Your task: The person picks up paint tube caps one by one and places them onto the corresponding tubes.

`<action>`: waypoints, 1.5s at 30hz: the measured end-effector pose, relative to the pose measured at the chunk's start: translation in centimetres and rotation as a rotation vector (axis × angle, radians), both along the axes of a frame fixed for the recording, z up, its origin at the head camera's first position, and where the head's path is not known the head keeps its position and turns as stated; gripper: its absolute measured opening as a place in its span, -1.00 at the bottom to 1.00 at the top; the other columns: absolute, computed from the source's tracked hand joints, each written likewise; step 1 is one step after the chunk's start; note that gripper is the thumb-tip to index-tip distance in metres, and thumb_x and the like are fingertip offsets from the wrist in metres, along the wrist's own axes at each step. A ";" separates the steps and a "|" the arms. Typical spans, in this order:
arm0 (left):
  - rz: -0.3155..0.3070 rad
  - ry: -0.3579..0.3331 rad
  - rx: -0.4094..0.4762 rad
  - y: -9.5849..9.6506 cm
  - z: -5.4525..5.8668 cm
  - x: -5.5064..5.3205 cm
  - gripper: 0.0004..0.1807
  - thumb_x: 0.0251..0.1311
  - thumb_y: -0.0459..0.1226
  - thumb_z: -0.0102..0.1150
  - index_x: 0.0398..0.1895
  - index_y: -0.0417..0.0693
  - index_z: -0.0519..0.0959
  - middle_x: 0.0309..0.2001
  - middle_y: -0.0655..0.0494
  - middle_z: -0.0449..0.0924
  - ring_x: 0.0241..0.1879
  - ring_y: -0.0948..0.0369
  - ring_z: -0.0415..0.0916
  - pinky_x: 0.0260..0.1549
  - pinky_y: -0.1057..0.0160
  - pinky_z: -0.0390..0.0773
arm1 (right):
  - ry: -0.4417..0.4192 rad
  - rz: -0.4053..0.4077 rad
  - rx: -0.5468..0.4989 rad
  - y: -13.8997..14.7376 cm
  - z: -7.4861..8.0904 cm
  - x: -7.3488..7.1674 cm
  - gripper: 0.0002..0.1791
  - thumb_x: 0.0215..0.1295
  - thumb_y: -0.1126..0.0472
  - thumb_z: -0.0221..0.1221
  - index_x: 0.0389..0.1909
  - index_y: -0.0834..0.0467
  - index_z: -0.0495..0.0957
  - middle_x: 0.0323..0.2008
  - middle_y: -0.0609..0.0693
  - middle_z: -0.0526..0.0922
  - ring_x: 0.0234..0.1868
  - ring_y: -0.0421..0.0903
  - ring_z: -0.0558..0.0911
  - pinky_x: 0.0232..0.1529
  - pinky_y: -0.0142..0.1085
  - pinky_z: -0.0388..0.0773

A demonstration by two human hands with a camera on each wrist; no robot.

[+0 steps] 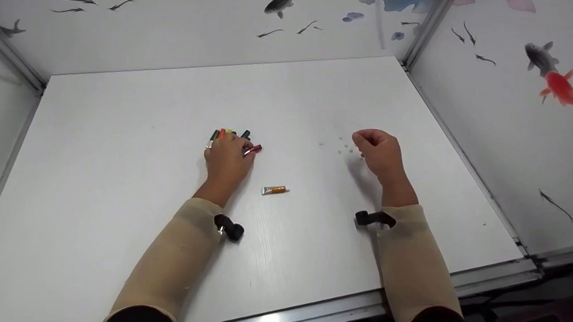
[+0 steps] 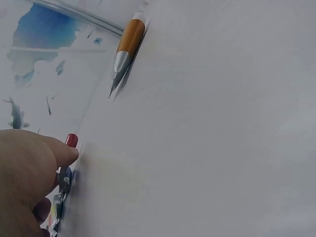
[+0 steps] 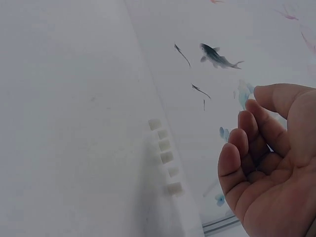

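Note:
My left hand (image 1: 228, 160) lies over a bunch of small paint tubes, its fingers curled round them. Green (image 1: 214, 135), orange (image 1: 222, 133) and dark (image 1: 246, 134) tubes poke out beyond the fingers. A red paint tube (image 1: 254, 149) sticks out on the right side, and the left wrist view shows the thumb against this red tube (image 2: 72, 140). My right hand (image 1: 381, 152) is raised above the table, fingers bent and thumb close to the index fingertip; nothing shows between them. Several small whitish cubes (image 3: 167, 157) lie on the table beside it.
An orange-gold paint tube (image 1: 275, 190) lies alone between the two forearms, its flat end to the left. The white table (image 1: 283, 256) meets printed wall panels (image 1: 176, 28) at the back and right. Its metal front edge (image 1: 329, 315) runs below.

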State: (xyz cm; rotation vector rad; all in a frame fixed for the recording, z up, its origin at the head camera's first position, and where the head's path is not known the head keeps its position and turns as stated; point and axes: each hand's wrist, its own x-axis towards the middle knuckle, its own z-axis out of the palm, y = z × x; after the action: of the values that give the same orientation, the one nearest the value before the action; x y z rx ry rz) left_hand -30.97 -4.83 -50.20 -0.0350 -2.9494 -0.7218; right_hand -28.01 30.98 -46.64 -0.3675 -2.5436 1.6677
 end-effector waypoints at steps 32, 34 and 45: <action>-0.064 0.075 0.124 0.1 1.3 2.2 -0.76 0.41 0.00 0.37 0.08 0.31 0.77 0.10 0.20 0.82 0.21 0.06 0.64 0.21 -0.15 0.37 | -0.196 -0.028 0.231 1.0 0.1 -0.2 -0.52 0.53 -0.13 0.23 0.27 0.08 0.62 0.20 0.10 0.65 0.18 0.03 0.59 0.17 -0.12 0.59; -0.068 0.092 0.134 0.1 1.3 2.4 -0.76 0.41 0.00 0.38 0.07 0.31 0.77 0.09 0.21 0.83 0.20 0.07 0.64 0.21 -0.14 0.38 | -0.211 -0.027 0.243 1.1 0.1 -0.2 -0.51 0.53 -0.13 0.23 0.28 0.08 0.61 0.22 0.10 0.64 0.20 0.04 0.59 0.18 -0.11 0.59; -0.081 0.133 0.136 0.6 1.4 2.9 -0.73 0.39 0.02 0.40 0.09 0.29 0.77 0.07 0.22 0.83 0.17 0.10 0.63 0.24 -0.17 0.40 | -0.302 0.000 0.266 1.7 0.0 0.5 -0.50 0.53 -0.09 0.23 0.31 0.12 0.59 0.26 0.14 0.63 0.25 0.11 0.60 0.21 -0.04 0.62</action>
State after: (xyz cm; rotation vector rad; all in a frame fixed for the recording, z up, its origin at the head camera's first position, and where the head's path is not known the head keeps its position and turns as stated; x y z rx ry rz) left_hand -28.07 -4.25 -48.82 -0.1856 -2.7802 -0.8927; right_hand -27.50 32.72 -46.62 -0.6388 -2.9305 1.3341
